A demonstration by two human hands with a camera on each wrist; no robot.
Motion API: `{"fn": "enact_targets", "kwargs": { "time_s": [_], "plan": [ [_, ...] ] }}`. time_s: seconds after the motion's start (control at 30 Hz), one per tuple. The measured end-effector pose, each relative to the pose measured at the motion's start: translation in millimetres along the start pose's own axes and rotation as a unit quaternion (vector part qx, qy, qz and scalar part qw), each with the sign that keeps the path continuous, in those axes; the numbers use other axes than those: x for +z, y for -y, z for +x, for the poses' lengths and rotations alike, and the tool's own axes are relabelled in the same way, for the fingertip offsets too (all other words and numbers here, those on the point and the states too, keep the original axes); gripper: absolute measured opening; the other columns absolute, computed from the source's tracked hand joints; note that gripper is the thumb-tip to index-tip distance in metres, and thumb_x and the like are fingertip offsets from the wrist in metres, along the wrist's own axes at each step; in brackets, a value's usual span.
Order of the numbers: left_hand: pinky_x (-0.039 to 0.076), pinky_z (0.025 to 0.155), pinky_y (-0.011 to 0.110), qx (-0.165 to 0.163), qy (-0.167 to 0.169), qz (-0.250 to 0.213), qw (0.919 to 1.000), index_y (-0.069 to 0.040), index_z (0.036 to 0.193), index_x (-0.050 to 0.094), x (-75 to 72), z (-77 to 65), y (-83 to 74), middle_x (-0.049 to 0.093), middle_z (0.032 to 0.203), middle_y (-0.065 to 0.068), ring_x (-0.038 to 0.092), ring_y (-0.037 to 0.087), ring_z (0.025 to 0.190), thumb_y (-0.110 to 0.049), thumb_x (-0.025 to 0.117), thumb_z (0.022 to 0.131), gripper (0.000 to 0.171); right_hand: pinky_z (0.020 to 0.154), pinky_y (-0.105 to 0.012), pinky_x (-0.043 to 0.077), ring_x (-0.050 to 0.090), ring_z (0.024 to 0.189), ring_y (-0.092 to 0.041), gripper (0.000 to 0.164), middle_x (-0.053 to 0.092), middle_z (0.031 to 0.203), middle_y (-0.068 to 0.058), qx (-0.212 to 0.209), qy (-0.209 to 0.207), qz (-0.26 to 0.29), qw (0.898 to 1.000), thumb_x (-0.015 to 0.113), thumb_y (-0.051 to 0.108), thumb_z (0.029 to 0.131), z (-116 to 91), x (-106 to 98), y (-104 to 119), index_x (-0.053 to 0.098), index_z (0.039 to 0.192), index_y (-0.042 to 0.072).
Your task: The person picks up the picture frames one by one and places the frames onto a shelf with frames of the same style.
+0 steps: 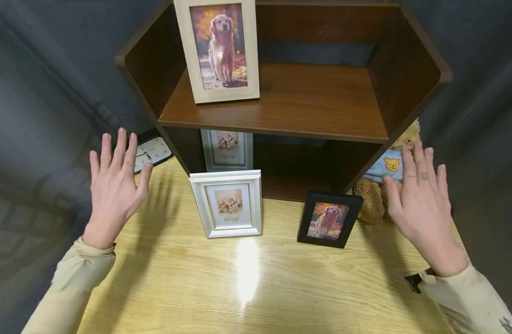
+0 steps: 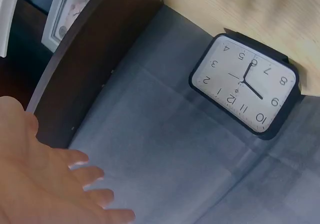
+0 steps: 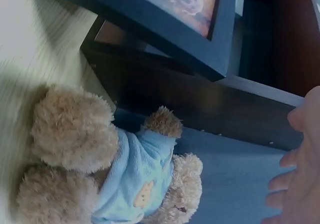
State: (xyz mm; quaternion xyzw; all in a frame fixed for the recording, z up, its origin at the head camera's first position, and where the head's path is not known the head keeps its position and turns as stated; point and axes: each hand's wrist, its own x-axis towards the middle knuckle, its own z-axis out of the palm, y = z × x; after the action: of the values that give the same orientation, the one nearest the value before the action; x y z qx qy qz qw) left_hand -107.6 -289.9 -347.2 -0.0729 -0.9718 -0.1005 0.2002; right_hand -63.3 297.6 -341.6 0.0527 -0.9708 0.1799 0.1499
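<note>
My left hand [image 1: 117, 185] hovers over the table's left side, fingers straight and spread, holding nothing. Beyond its fingertips a black-rimmed clock [image 2: 245, 83] stands beside the shelf. On the right, my right hand [image 1: 424, 199] is likewise stretched out flat with nothing in it. In the head view it overlaps a teddy bear [image 3: 135, 169] in a light blue top, which sits by the shelf's right side. Between the hands, a white picture frame [image 1: 199, 195] with a flower print and a black picture frame [image 1: 351, 225] with a dog photo stand on the table.
A dark brown two-tier shelf [image 1: 314, 102] stands at the back. Its upper tier holds a cream picture frame [image 1: 226, 96] with a dog photo; a grey-green frame [image 1: 249, 150] is in the lower tier. Grey cloth [image 1: 42, 116] hangs around the wooden table [image 1: 189, 278].
</note>
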Motion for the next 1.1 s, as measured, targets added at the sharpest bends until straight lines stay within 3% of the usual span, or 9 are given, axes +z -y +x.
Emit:
{"fn": "enact_targets", "kwargs": {
  "time_s": [0.17, 0.3, 0.37, 0.43, 0.53, 0.67, 0.87, 0.97, 1.1],
  "plan": [
    [0.003, 0.131, 0.062, 0.003, 0.007, -0.067, 0.9977, -0.004, 0.169, 0.028, 7.0, -1.0, -6.2, 0.018, 0.177, 0.011, 0.004, 0.033, 0.164, -0.041, 0.043, 0.114, 0.069, 0.129, -0.066, -0.002, 0.009, 0.161, -0.044, 0.066, 0.014, 0.175, -0.027, -0.021, -0.006, 0.081, 0.996, 0.040, 0.030, 0.117, -5.8, 2.1, -1.8, 0.018, 0.169, -0.003],
    [0.007, 0.132, 0.059, 0.004, -0.007, -0.154, 0.9881, -0.002, 0.168, 0.030, 14.8, 0.0, -15.7, 0.023, 0.175, 0.013, 0.009, 0.034, 0.163, -0.036, 0.045, 0.115, 0.065, 0.130, -0.065, 0.000, 0.012, 0.160, -0.048, 0.062, 0.018, 0.173, -0.029, -0.031, 0.005, 0.158, 0.987, 0.041, 0.024, 0.118, -11.8, 4.9, -4.6, 0.020, 0.169, -0.002],
    [0.010, 0.132, 0.057, 0.002, -0.014, -0.191, 0.9814, -0.003, 0.168, 0.031, 18.3, 1.9, -21.2, 0.025, 0.175, 0.013, 0.011, 0.033, 0.163, -0.035, 0.046, 0.115, 0.064, 0.132, -0.056, 0.005, 0.015, 0.159, -0.046, 0.061, 0.020, 0.173, -0.027, -0.030, 0.012, 0.190, 0.981, 0.044, 0.020, 0.117, -16.5, 6.2, -6.2, 0.020, 0.170, 0.002],
    [0.014, 0.132, 0.055, -0.002, -0.019, -0.222, 0.9749, -0.005, 0.169, 0.031, 21.5, 4.0, -26.2, 0.027, 0.174, 0.012, 0.014, 0.032, 0.163, -0.033, 0.046, 0.116, 0.062, 0.132, -0.037, 0.013, 0.020, 0.160, -0.037, 0.062, 0.023, 0.173, -0.023, -0.027, 0.020, 0.217, 0.976, 0.047, 0.016, 0.116, -21.8, 7.8, -7.8, 0.021, 0.171, 0.008],
    [0.022, 0.130, 0.057, -0.010, -0.029, -0.255, 0.9664, -0.009, 0.169, 0.031, 25.7, 6.6, -33.1, 0.030, 0.173, 0.011, 0.020, 0.030, 0.161, -0.028, 0.047, 0.116, 0.059, 0.120, -0.012, 0.025, 0.030, 0.157, -0.016, 0.067, 0.025, 0.174, -0.017, -0.032, 0.038, 0.263, 0.964, 0.051, 0.005, 0.113, -30.2, 11.8, -11.3, 0.021, 0.172, 0.013],
    [0.037, 0.122, 0.059, -0.018, -0.038, -0.298, 0.9535, -0.012, 0.170, 0.032, 31.0, 11.1, -40.2, 0.033, 0.172, 0.008, 0.031, 0.027, 0.157, -0.016, 0.049, 0.115, 0.058, 0.111, -0.006, 0.035, 0.036, 0.149, -0.001, 0.078, 0.027, 0.173, -0.010, -0.055, 0.068, 0.328, 0.941, 0.056, -0.014, 0.104, -41.0, 22.6, -17.4, 0.023, 0.170, 0.010],
    [0.050, 0.113, 0.040, -0.009, -0.058, -0.359, 0.9314, -0.017, 0.170, 0.035, 38.6, 21.0, -48.6, 0.044, 0.166, 0.005, 0.047, 0.029, 0.147, -0.008, 0.049, 0.114, 0.058, 0.110, -0.011, 0.042, 0.046, 0.144, -0.002, 0.096, 0.030, 0.171, -0.005, -0.090, 0.089, 0.394, 0.910, 0.061, -0.035, 0.087, -57.4, 48.0, -28.3, 0.023, 0.168, -0.001],
    [0.051, 0.111, 0.036, 0.001, -0.068, -0.380, 0.9226, -0.018, 0.169, 0.036, 42.2, 24.1, -51.6, 0.047, 0.164, 0.007, 0.051, 0.032, 0.144, -0.006, 0.049, 0.113, 0.058, 0.110, -0.015, 0.045, 0.049, 0.143, -0.005, 0.101, 0.029, 0.172, -0.008, -0.110, 0.095, 0.457, 0.878, 0.062, -0.040, 0.080, -61.4, 61.2, -34.4, 0.021, 0.166, -0.006],
    [0.055, 0.103, 0.024, 0.010, -0.075, -0.403, 0.9119, -0.014, 0.169, 0.035, 45.9, 25.9, -53.1, 0.047, 0.164, 0.008, 0.056, 0.035, 0.139, -0.002, 0.047, 0.113, 0.059, 0.109, -0.021, 0.051, 0.054, 0.139, -0.010, 0.100, 0.031, 0.171, -0.008, -0.130, 0.111, 0.523, 0.835, 0.063, -0.039, 0.082, -62.0, 76.9, -40.4, 0.017, 0.165, -0.009]
  ]
}}
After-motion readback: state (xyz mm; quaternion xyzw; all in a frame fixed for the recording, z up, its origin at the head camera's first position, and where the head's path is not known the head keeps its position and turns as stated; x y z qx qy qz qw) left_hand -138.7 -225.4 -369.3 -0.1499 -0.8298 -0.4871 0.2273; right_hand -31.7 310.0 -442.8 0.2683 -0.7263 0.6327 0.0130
